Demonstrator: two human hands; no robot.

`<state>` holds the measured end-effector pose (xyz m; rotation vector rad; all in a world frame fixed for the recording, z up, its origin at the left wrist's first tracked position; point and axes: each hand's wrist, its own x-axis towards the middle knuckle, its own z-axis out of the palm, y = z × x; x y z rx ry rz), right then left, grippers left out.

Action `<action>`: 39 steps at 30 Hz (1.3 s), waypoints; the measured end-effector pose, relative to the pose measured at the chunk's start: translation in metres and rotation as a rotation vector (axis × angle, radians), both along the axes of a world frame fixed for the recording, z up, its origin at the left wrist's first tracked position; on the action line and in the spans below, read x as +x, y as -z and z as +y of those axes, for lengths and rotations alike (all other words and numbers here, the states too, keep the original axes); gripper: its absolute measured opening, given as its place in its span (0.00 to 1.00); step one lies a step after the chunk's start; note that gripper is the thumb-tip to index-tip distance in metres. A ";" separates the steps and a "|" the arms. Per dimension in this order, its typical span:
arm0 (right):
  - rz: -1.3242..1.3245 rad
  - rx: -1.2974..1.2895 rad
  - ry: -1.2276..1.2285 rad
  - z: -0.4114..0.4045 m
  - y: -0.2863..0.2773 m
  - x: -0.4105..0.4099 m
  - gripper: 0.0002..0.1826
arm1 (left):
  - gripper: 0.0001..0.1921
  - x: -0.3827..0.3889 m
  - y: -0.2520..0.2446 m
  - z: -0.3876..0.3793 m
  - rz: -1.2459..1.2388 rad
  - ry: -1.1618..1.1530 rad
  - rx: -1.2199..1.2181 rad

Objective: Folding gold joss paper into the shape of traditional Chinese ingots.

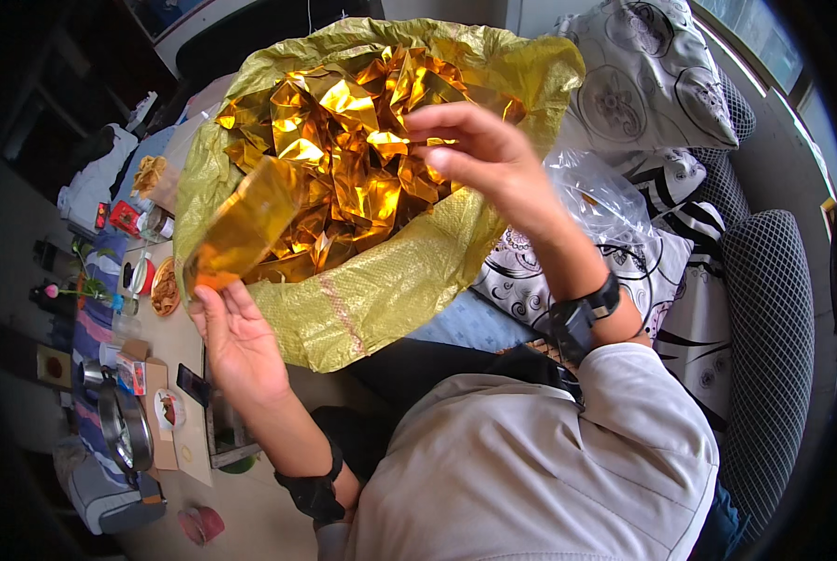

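A yellow-green woven plastic sack (383, 287) lies wide open before me, filled with a heap of shiny gold foil pieces (341, 161). At its left side, my left hand (243, 343) grips the lower end of a flat gold foil piece (250, 217) between thumb and fingers. That piece is slightly blurred and tilts up over the heap. Above the heap's right part hovers my right hand (485, 158), thumb and fingers apart, with nothing visible between them. Whether its fingertips touch the foil is unclear.
Patterned black-and-white cushions (614, 105) and a clear plastic bag (600, 196) lie to the right, beside a grey bolster (769, 350). On the left, a table (187, 442) bears a metal pan (124, 428), a phone (194, 384), bowls and a cardboard box (155, 393). A pink container (202, 526) is at lower left.
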<state>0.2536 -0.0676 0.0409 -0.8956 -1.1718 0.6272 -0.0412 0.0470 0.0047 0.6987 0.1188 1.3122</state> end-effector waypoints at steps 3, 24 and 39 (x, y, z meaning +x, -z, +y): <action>-0.095 -0.146 -0.041 -0.034 0.015 0.057 0.07 | 0.11 0.013 -0.017 0.003 0.022 -0.188 -0.163; -0.874 -1.268 0.956 -0.120 0.278 0.302 0.18 | 0.32 0.032 -0.043 -0.053 0.268 0.141 0.050; 0.486 -0.953 0.797 -0.101 0.245 0.251 0.20 | 0.06 0.008 -0.034 -0.068 0.200 0.069 -0.026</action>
